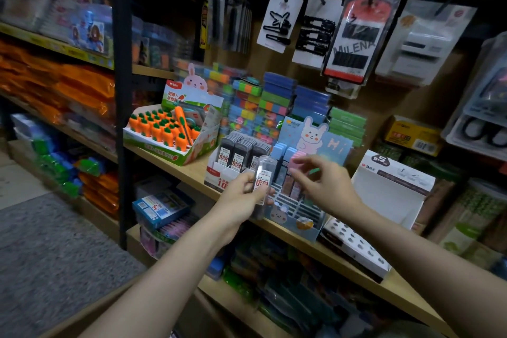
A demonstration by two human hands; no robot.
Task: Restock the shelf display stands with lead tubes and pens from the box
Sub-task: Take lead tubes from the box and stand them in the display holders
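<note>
"MILENA" on hairpin card (pixel 354 38); "Hi" on bunny stand (pixel 333 143).

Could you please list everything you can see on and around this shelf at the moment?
Clear plastic lead tube with white and red label: one, in the left hand.
White cardboard stand of dark lead tubes: one, three rows, mid-shelf.
Pale blue rabbit-print display stand: one, right of the lead stand, few items inside.
Green and white carrot-pen display box: one, orange carrots, shelf left.
White display box with empty holes: one, shelf right.
Hair-clip cards: several, black clips, hanging above.
Left hand: pinches the tube.
Right hand: fingers relaxed, over the blue stand.
</note>
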